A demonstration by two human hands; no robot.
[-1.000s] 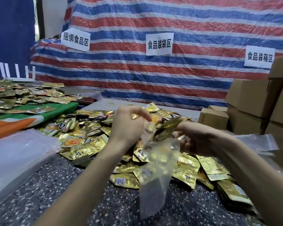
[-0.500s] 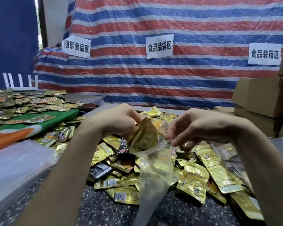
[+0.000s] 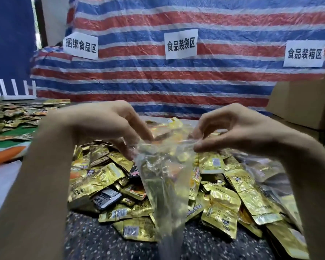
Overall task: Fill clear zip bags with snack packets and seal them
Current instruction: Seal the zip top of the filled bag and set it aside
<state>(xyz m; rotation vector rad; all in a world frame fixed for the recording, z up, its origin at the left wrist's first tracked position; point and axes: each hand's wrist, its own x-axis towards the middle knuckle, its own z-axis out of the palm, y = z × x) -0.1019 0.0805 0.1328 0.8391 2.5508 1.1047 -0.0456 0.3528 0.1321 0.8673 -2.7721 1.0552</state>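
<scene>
Limp clear zip bag point(image 3: 165, 186), rim in pinch of left hand point(image 3: 109, 124) and right hand point(image 3: 233, 128).

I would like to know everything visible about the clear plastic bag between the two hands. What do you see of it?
The clear zip bag is thin, glossy, wrinkled transparent plastic. It hangs upright, its top edge stretched between the left hand and the right hand, each pinching one end. Its body narrows downward in front of the pile of gold packets, above the dark speckled table. Gold shows through it; whether packets lie inside, or the zip is closed, I cannot tell.
</scene>
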